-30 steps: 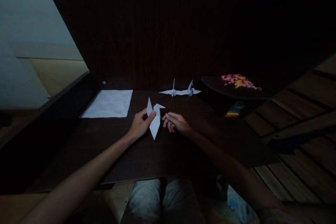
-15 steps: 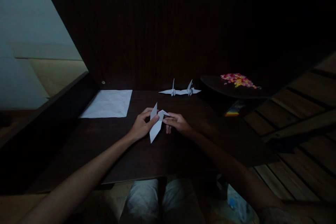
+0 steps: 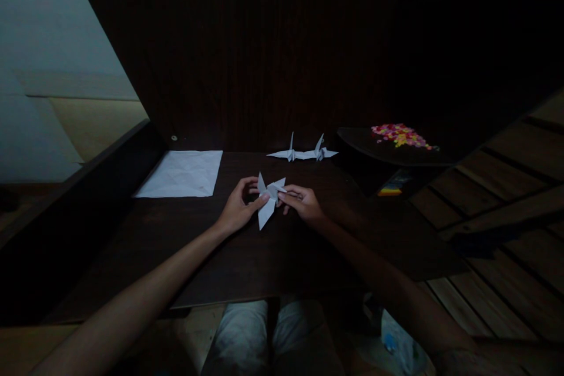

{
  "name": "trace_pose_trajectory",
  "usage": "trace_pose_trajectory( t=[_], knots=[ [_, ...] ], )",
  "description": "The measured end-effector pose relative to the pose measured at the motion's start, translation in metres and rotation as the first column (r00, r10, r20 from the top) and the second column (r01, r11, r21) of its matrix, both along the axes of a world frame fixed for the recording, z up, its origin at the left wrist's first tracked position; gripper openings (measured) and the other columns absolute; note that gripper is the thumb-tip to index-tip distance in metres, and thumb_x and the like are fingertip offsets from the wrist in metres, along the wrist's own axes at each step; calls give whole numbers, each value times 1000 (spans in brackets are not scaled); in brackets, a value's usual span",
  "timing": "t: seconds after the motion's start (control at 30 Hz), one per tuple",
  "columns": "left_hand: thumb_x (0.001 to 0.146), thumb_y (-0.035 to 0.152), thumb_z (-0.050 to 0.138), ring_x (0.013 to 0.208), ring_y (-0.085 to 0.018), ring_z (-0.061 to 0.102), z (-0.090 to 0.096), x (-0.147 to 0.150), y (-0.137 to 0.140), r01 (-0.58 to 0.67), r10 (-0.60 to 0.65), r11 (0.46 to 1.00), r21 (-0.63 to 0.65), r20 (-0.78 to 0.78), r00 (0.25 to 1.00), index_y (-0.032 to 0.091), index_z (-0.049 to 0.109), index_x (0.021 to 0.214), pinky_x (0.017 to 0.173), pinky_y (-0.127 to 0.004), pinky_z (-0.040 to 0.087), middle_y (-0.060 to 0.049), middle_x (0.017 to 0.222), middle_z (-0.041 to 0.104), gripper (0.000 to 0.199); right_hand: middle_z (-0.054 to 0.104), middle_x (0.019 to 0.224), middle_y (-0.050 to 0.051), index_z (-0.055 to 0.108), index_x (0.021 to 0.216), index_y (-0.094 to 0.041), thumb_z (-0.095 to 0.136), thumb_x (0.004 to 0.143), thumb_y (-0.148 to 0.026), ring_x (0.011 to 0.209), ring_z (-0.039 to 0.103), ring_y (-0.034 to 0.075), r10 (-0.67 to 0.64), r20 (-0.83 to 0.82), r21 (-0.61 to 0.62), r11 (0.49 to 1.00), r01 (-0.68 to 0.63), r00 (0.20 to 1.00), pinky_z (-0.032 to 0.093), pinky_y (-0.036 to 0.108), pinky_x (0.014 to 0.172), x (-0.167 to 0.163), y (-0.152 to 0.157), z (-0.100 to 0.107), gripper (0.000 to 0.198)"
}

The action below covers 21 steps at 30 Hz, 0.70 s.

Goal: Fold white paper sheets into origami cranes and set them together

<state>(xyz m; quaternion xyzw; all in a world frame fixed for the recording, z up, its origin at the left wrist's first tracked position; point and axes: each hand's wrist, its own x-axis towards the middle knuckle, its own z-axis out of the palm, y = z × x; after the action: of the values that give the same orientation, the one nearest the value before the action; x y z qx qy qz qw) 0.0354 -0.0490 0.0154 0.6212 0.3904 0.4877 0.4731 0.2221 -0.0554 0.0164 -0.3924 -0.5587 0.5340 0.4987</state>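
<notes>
A white folded paper crane (image 3: 267,211) is held between my two hands, a little above the dark tabletop. My left hand (image 3: 238,204) pinches its left side, the thumb lying over the middle of the paper. At its right, the thumb and fingers of my right hand (image 3: 302,202) are closed on a narrow point of the crane. One wing points down toward me, and other points stick up at the top. Two finished-looking white paper cranes (image 3: 304,155) stand at the back of the table, their wing tips close together.
A white paper sheet (image 3: 185,175) with crease lines lies at the back left of the dark table (image 3: 211,270). Small pink, red and yellow pieces (image 3: 403,135) are heaped on a raised shelf (image 3: 370,144) at the right. A low dark side panel (image 3: 66,188) borders the left.
The crane has turned in my hands, and its paper points are spread wider, with another point now showing at the top right. My right hand has shifted slightly on it.
</notes>
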Motion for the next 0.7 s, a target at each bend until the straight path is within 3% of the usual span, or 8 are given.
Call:
trace_pose_trajectory(
  t=[0.13, 0.23, 0.47, 0.6, 0.7],
  knots=[
    [68, 34, 73, 71, -12, 59, 1, 0, 0, 41, -39, 994, -98, 17, 999, 15, 51, 106, 71, -27, 50, -1, 82, 60, 48, 67, 73, 4, 68, 81, -16, 75, 63, -37, 56, 58, 13, -61, 4, 36, 998, 61, 998, 47, 23, 43, 1, 2, -3, 29],
    [65, 35, 75, 58, -7, 54, 2, 0, 0, 55, -48, 985, -166, 46, 998, 15, 52, 102, 60, -22, 47, 3, 73, 56, 48, 67, 73, 3, 69, 77, -16, 76, 61, -34, 53, 56, 11, -64, 21, 50, 997, 63, 998, 47, 24, 45, 3, 3, -5, 26],
    [59, 34, 78, 56, -5, 52, 3, -1, 0, -41, 58, 979, -201, 81, 995, 16, 51, 105, 54, -18, 42, 2, 85, 57, 56, 68, 75, 4, 71, 75, -16, 77, 61, -32, 62, 59, 12, -20, 0, 32, 999, 20, 1000, 48, 22, 51, 1, 0, -5, 22],
    [63, 36, 75, 55, -10, 56, 4, 0, -2, 75, -57, 970, -231, 86, 995, 16, 49, 108, 51, -20, 43, 6, 66, 54, 56, 69, 75, 3, 71, 75, -16, 78, 60, -29, 64, 60, 13, 6, 0, 32, 999, -5, 1000, 49, 25, 59, 1, 0, -7, 20],
    [66, 36, 74, 59, -13, 59, 5, 0, -5, 186, -170, 954, -234, 87, 982, 16, 49, 110, 55, -24, 48, 4, 66, 57, 54, 69, 80, 3, 71, 79, -17, 78, 60, -28, 69, 62, 14, 31, 8, 22, 999, -31, 999, 49, 26, 65, 2, 0, -8, 22]
  ],
)
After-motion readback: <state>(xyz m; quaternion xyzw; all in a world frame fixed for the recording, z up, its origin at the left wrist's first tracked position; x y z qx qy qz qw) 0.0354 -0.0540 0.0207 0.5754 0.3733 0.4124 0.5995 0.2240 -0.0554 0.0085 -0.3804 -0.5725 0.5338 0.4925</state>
